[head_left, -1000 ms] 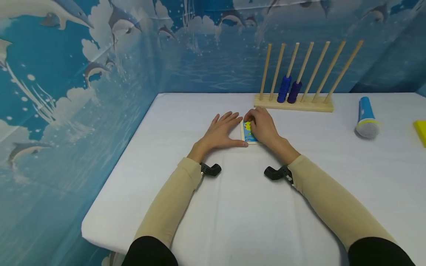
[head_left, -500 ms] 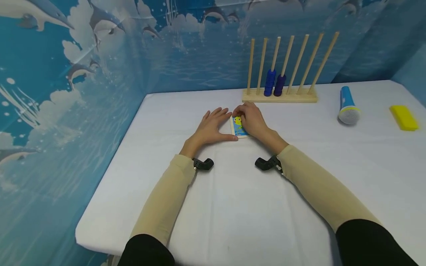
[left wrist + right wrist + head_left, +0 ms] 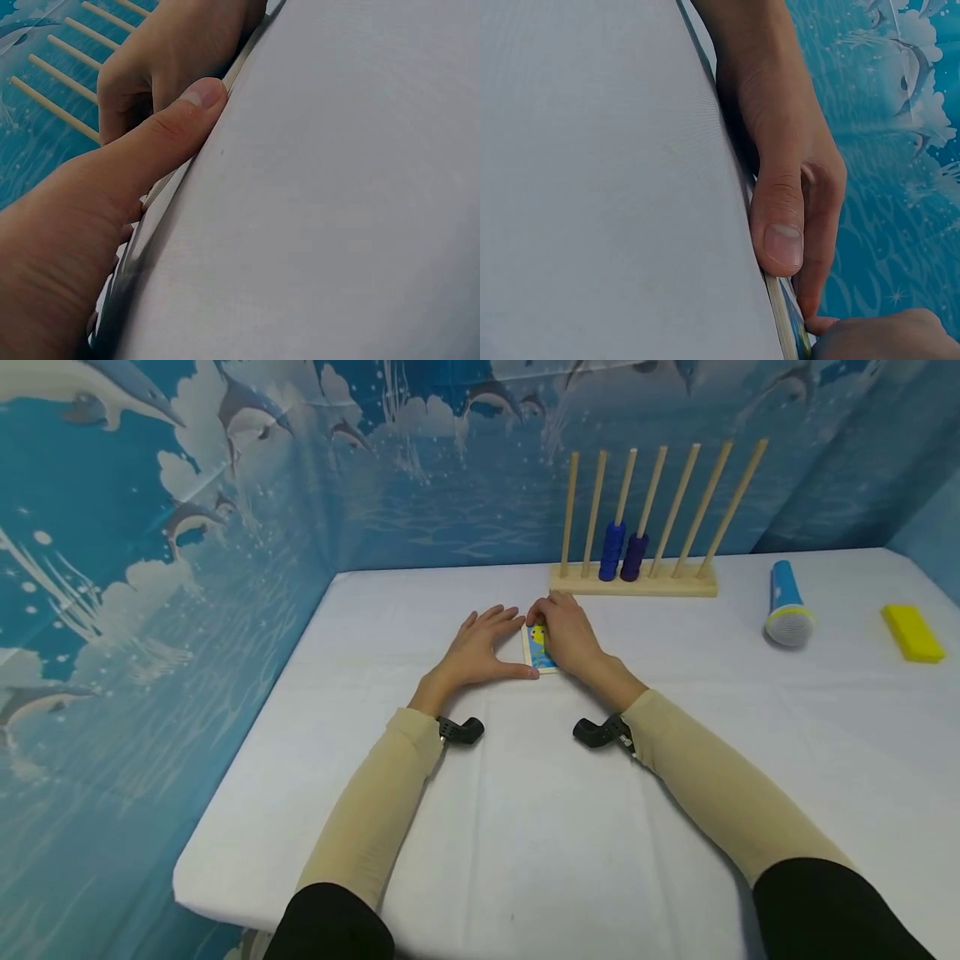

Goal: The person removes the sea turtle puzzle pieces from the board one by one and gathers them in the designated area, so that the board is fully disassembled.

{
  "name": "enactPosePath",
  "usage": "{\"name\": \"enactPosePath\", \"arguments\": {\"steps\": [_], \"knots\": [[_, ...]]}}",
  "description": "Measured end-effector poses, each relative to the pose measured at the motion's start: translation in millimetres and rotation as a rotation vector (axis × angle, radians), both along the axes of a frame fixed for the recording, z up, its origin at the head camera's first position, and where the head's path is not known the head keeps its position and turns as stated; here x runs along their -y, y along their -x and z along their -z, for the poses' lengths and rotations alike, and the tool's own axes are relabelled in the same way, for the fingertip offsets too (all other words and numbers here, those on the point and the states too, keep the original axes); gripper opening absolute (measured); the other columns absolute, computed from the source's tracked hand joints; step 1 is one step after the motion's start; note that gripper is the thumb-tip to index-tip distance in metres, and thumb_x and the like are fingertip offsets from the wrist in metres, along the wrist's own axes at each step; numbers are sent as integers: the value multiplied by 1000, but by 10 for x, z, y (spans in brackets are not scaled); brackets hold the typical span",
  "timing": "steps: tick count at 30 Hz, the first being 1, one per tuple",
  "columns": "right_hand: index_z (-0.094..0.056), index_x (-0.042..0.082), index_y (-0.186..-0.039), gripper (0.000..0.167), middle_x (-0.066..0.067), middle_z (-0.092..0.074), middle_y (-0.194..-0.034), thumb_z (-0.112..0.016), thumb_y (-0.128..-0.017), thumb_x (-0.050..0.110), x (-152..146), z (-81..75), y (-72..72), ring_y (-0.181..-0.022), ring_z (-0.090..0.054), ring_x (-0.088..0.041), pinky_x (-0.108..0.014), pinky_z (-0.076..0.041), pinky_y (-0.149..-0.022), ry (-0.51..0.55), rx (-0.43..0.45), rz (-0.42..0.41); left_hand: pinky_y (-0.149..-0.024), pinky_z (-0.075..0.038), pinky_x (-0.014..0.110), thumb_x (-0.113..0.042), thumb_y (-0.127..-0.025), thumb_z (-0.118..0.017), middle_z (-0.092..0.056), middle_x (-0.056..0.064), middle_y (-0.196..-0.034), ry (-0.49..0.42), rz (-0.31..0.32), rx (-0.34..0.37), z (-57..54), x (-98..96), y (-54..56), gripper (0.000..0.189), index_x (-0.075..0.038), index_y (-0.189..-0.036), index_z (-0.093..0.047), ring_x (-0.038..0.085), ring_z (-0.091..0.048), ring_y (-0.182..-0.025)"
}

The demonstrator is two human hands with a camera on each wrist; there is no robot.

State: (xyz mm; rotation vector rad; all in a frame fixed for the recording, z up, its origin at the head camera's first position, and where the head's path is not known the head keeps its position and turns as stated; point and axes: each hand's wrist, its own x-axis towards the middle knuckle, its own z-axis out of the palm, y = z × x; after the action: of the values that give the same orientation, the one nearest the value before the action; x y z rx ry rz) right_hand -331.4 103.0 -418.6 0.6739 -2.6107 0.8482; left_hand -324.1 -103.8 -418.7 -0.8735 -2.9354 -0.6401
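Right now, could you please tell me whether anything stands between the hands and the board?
Nothing visible does: the left hand is at the left edge of the board, the right hand over its right part. The rack stands beyond them.

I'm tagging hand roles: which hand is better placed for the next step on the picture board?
Probably the right hand: it curls over the picture board, while the left hand lies spread at the board's edge, better for steadying.

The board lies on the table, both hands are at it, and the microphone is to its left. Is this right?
Not quite: the head view shows the microphone to the right of the board. It does lie on the table, with the left hand and right hand at it.
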Motion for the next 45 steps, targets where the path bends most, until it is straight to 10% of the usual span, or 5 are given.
{"name": "enactPosePath", "arguments": {"steps": [25,35,45], "knots": [[-65,0,-105,21,-20,-59,-106,-57,-93,-16,-68,1,52,-102,-51,-38,-52,-47,-97,-97,24,-16,-134,-6,53,-68,-81,-81,-34,0,-172,10,-18,15,-36,-90,-24,101,-23,-163,-43,20,-18,-163],[-66,0,-100,22,-20,-61,-102,-45,-100,-8,-106,-26,82,-97,-52,-36,-49,-45,-91,171,148,-46,-133,-7,54,-69,-81,-81,-34,-1,-172,33,-25,18,-75,-66,-29,101,-22,-162,-44,20,-19,-163],[-75,9,-112,16,-11,-73,-108,-65,-100,10,-324,-69,120,-92,-65,-21,-32,-51,-86,322,310,-117,-133,-4,54,-71,-82,-77,-32,-1,-173,37,-15,32,-67,-41,-44,100,-28,-164,-40,20,-16,-164]]}}
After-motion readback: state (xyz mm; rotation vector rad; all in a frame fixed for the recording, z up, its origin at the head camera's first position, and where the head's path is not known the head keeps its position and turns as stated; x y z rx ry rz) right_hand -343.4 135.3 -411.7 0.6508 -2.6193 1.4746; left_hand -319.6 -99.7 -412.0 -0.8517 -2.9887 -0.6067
